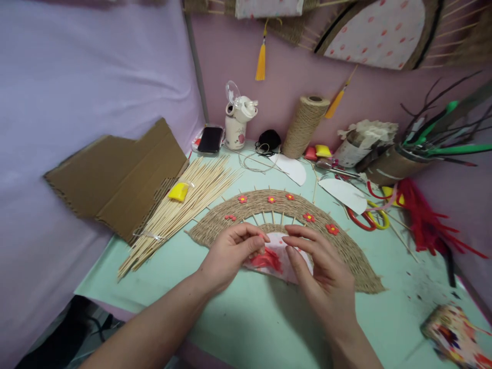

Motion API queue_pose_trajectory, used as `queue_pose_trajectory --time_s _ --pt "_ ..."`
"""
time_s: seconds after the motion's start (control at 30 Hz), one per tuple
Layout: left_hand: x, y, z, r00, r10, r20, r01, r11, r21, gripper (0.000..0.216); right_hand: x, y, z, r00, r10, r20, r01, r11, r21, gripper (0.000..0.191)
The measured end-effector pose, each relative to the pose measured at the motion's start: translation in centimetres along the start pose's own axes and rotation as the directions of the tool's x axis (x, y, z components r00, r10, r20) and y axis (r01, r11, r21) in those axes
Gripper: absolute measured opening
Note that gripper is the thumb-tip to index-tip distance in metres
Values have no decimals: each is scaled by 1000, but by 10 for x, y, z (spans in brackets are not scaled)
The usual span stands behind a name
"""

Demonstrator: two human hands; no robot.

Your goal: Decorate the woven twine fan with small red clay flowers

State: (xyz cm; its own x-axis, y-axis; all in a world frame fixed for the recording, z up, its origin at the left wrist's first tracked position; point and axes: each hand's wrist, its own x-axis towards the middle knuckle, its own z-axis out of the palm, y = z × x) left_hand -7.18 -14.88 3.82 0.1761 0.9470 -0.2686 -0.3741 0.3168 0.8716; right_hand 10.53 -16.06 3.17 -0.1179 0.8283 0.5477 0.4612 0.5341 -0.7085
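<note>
My left hand (240, 248) is closed in a pinch above the fan's middle, with a small piece of red clay (266, 238) showing at the fingertips. Facing it, my right hand (323, 266) has thumb and fingers apart and holds nothing. Below both hands lies a woven twine fan (253, 204) on thin sticks, with red clay flowers (309, 218) with yellow centres along its band. A few red dots of clay (230, 218) sit on the band's left part. On the fan's white base (295, 271) rests a red lump of clay (269, 260), partly hidden by my hands.
Bamboo sticks (184, 205) with a yellow clay packet (178, 192) lie left, beside cardboard (126, 174). Behind stand a white bottle (235, 130) and a twine spool (307, 125). Scissors (361, 219), red fuzzy strips (421, 220) and a tool pot (397, 164) are right.
</note>
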Motion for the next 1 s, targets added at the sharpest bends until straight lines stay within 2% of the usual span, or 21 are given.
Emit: queue_pose_trajectory --time_s 0.17,0.33,0.47,0.6,0.67,0.77,0.87,1.0 --pt "1 -2 -2 1000 18 19 -17 999 -44 46 0 2 2 1000 -3 -3 3 1000 -2 16" --pt "2 -3 -2 1000 2 29 -1 999 -42 27 3 -6 5 999 -2 51 2 1000 0 19" --pt "1 -6 -4 992 -40 123 51 995 -90 34 5 -14 12 992 -83 99 86 996 -24 26" --pt "-1 -9 -4 987 -2 163 16 996 -88 43 7 -24 18 986 -162 35 164 983 -80 24" --pt "-3 -7 -2 989 12 144 13 986 -167 46 7 -29 22 978 -208 -13 204 969 -139 25" --pt "-6 3 1 983 -44 177 114 905 -411 62 3 -35 34 956 -292 1 281 920 -273 26" --pt "-6 12 -1 980 -72 185 171 778 -604 74 -4 -35 47 941 -314 123 338 865 -372 29" --pt "-5 17 -8 992 -36 120 110 703 -703 71 -12 -33 55 935 -216 283 321 855 -408 38"
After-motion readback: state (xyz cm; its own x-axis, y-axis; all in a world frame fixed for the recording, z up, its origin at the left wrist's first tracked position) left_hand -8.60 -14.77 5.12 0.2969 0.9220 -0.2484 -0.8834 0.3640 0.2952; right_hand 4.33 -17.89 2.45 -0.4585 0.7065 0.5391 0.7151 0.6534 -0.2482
